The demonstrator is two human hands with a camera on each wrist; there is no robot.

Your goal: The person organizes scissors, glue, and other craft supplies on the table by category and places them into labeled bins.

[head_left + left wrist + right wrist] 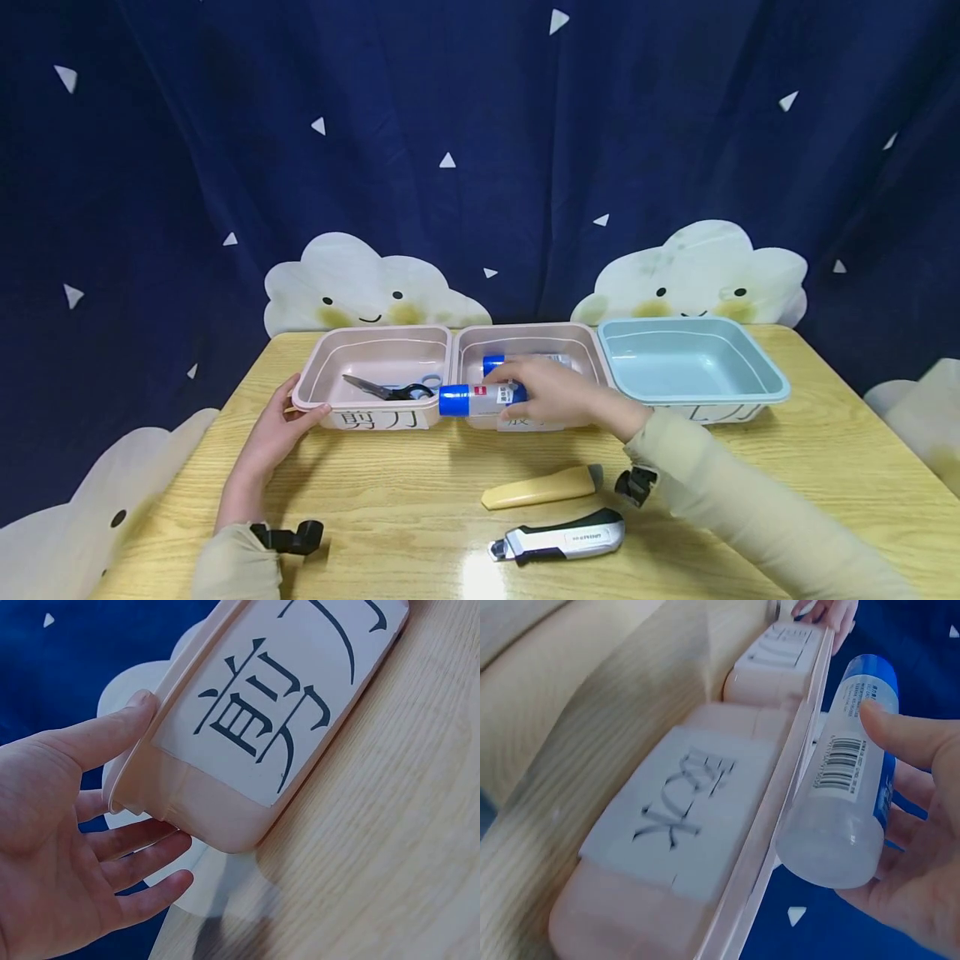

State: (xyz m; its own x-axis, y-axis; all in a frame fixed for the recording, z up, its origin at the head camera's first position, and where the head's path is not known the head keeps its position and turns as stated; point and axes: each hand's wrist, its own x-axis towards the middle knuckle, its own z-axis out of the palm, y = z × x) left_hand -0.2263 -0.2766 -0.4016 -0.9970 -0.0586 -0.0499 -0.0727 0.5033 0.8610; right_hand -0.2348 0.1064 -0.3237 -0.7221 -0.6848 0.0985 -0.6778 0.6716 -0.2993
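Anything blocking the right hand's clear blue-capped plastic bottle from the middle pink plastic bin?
Nothing visible covers the bin. In the head view, the held bottle overlaps its front rim; a second blue-capped bottle lies inside, toward the back.

Indoor tabletop workstation, room type indeterminable — a wood-grain table (390, 508) against a navy curtain (480, 100) patterned with white triangles (447, 161) and smiling clouds (352, 283) — paper-labelled bins (375, 354) along the far edge.

Dark blue curtain (480, 83) as backdrop, printed with white triangles (558, 21) and pale smiling clouds (360, 279). Light wood-grain table (390, 517) in front. Bright glare spot (482, 577) on its near part.
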